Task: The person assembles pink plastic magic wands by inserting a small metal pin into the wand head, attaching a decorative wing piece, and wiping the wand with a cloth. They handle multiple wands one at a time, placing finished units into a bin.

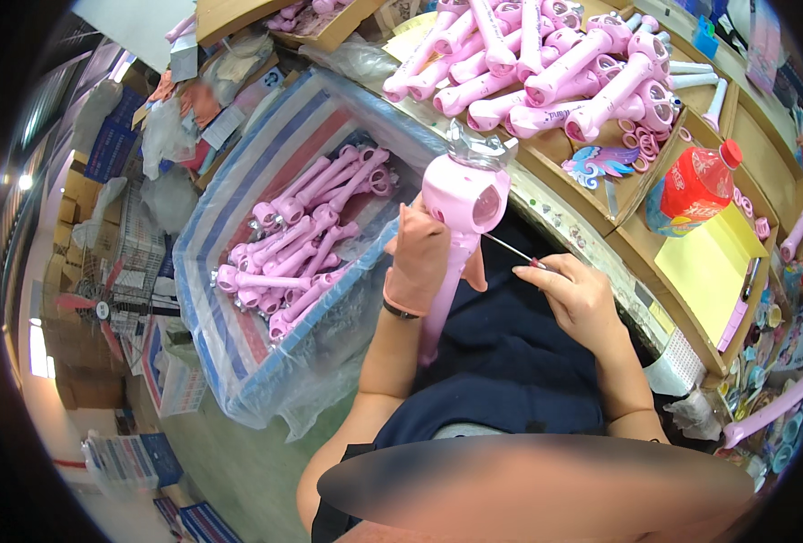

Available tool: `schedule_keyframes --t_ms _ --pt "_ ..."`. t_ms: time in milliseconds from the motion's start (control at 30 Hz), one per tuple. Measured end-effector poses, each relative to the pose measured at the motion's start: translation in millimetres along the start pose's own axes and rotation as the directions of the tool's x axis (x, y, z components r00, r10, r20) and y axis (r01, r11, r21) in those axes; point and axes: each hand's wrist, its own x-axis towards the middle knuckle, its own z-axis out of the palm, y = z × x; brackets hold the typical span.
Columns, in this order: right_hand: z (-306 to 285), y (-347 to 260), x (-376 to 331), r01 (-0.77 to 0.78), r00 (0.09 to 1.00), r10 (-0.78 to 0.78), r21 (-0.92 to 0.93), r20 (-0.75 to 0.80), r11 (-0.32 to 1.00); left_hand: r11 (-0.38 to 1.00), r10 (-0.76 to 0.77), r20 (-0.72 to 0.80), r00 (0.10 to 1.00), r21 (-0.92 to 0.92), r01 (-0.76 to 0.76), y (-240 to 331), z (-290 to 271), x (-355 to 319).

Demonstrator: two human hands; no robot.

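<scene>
Left grip (417,258) wrapped round wand (465,195); right grip (575,294) pinching screwdriver (510,248).
Likely light, stiff, slick; hold by neck (461,244).

The wand (448,192) was pink, its crown (481,150) silver, the glove (418,257) salmon. Blue, red and white stripes crossed the bin (249,195). The cloth (528,339) was navy, the bottle (693,188) mostly red, the paper (711,276) yellow.

The head-worn fisheye looks down — close above the hands (581,300).
</scene>
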Motion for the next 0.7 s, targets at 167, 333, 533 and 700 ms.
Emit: schedule_keyframes --t_ms 167,333,533,700 --pt "52 -1 -28 -0.318 0.942 0.331 0.44 0.05 0.84 0.428 -0.363 0.277 0.89 -0.798 0.424 7 -7 19" --pt "111 -7 -49 -0.414 0.91 0.363 0.366 0.202 0.834 0.735 0.2 0.189 0.961 -0.678 -0.02 42 2 26" --pt "116 -5 -52 -0.499 0.866 0.455 0.4 0.208 0.768 0.416 -0.436 0.266 0.86 -0.788 0.455 49 20 2" --pt "118 -8 -54 -0.518 0.855 0.468 0.398 0.224 0.757 0.422 -0.373 0.318 0.872 -0.778 0.465 33 21 -5"
